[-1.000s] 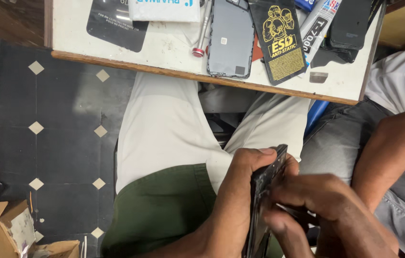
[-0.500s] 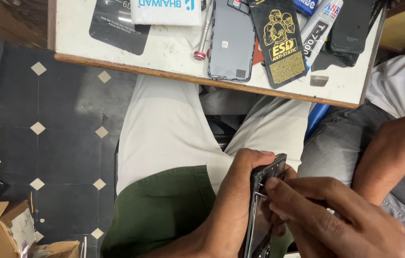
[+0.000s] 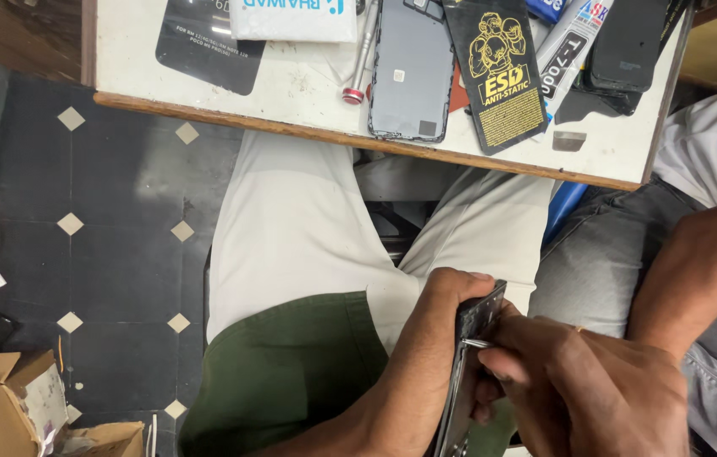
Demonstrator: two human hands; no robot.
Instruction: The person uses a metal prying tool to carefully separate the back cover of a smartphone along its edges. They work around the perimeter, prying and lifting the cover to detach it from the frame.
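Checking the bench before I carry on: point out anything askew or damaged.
The grey phone back on the white table overhangs the front edge. The dark phone frame, held edge-up between the left hand and right hand, looks stripped open. No spills visible.

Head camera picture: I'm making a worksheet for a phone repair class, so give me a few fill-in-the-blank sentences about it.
1. The left hand grips a dark phone held on ____.
2. The right hand presses a thin ____ tool against the phone's edge.
3. On the table a grey phone back lies next to a screwdriver with a ____ end.

Missing words: edge; metal; red
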